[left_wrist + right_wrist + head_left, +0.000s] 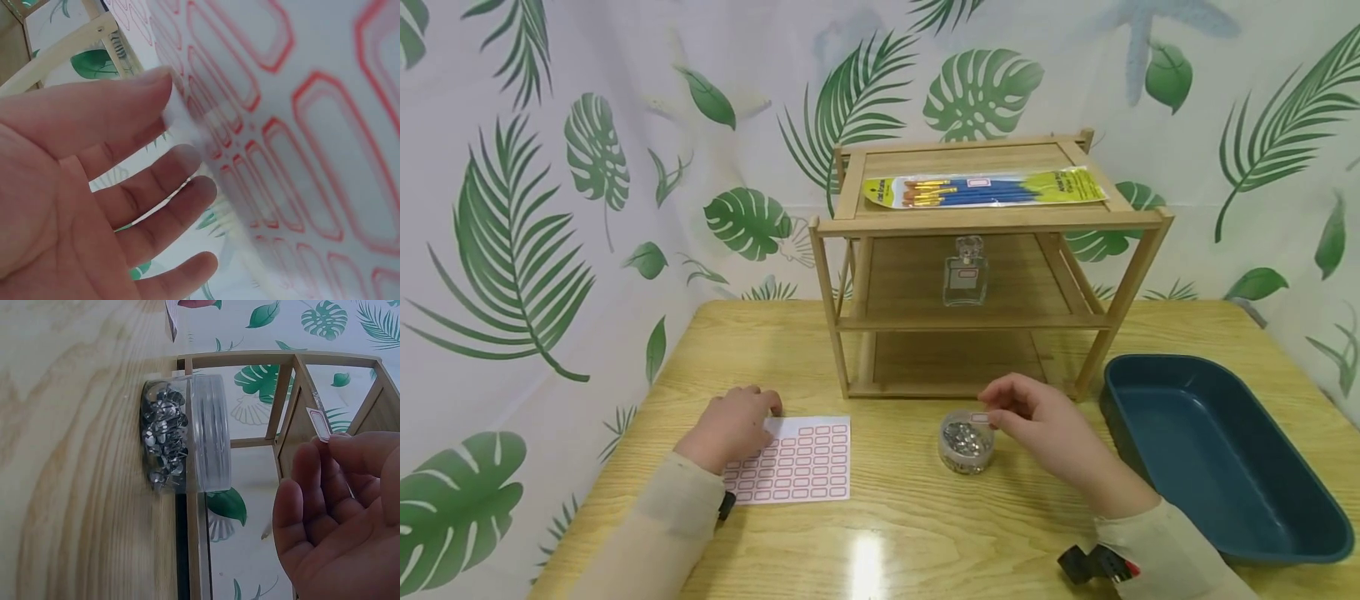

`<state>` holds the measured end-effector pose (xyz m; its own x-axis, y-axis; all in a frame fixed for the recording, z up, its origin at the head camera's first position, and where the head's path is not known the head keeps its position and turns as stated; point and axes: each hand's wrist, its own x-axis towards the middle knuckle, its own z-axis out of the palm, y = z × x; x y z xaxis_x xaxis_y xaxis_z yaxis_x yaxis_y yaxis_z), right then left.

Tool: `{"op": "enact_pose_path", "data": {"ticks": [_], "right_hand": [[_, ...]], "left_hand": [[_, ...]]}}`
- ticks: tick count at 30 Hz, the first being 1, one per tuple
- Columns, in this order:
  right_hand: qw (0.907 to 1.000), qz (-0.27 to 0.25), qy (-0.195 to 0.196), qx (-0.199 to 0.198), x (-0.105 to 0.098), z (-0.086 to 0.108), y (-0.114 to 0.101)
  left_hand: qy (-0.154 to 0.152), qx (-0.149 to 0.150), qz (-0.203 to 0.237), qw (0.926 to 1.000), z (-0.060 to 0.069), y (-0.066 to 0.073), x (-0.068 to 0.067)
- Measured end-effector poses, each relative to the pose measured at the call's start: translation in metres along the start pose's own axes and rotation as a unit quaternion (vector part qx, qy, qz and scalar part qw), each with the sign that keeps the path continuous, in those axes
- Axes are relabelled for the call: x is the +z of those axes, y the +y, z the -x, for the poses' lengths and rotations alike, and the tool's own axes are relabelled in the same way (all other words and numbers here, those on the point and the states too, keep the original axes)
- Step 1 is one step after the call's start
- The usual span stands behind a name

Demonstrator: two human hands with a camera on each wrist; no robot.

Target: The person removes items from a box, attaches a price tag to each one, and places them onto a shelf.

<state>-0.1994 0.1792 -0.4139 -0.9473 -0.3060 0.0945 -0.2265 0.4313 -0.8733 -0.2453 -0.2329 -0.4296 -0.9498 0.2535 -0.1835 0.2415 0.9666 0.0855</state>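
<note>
A small white label with a red frame (980, 418) is pinched between thumb and forefinger of my right hand (1037, 421). That hand is just right of a round clear tub (966, 443) of silvery thumbtacks, with the label over the tub's edge. In the right wrist view the label (319, 425) is held apart from the tub (209, 434). My left hand (737, 429) lies at the upper left part of a sheet of red-framed labels (808, 462). Its thumb and loosely extended fingers are at the sheet (275, 162) in the left wrist view.
A wooden shelf rack (992, 221) stands behind the tub. On its top lies a labelled pack of paintbrushes (985, 190); a labelled glass perfume bottle (966, 279) stands on the middle shelf. A dark teal basin (1217, 458) sits at the right.
</note>
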Motion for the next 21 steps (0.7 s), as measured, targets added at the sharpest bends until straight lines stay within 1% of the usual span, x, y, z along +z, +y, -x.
{"op": "enact_pose_path", "data": {"ticks": [2, 5, 7, 10, 13, 15, 17, 21], "right_hand": [[0.9999, -0.005, -0.009, 0.005, -0.002, 0.001, 0.001], [0.9993, -0.014, -0.032, 0.014, -0.005, 0.003, 0.004], [0.9984, -0.018, -0.05, 0.02, -0.007, 0.005, 0.007], [0.9964, -0.023, -0.079, 0.023, -0.01, 0.008, 0.012], [0.994, -0.028, -0.104, 0.019, -0.011, 0.012, 0.015], [0.992, -0.032, -0.122, 0.012, -0.013, 0.014, 0.016], [0.9892, -0.037, -0.141, 0.002, -0.014, 0.016, 0.018], [0.9805, -0.052, -0.187, -0.029, -0.013, 0.019, 0.022]], "left_hand": [[0.006, 0.006, 0.004, 1.0, 0.001, 0.003, 0.001], [0.018, 0.03, 0.022, 0.9991, 0.003, 0.012, 0.003], [0.023, 0.049, 0.043, 0.9976, 0.003, 0.02, 0.004], [0.028, 0.075, 0.084, 0.9933, 0.002, 0.034, 0.005], [0.026, 0.094, 0.133, 0.9864, 0.0, 0.048, 0.004], [0.02, 0.109, 0.163, 0.9803, -0.001, 0.058, 0.004], [0.011, 0.129, 0.19, 0.9732, -0.002, 0.069, 0.004], [-0.019, 0.162, 0.239, 0.9572, -0.002, 0.09, 0.007]]}}
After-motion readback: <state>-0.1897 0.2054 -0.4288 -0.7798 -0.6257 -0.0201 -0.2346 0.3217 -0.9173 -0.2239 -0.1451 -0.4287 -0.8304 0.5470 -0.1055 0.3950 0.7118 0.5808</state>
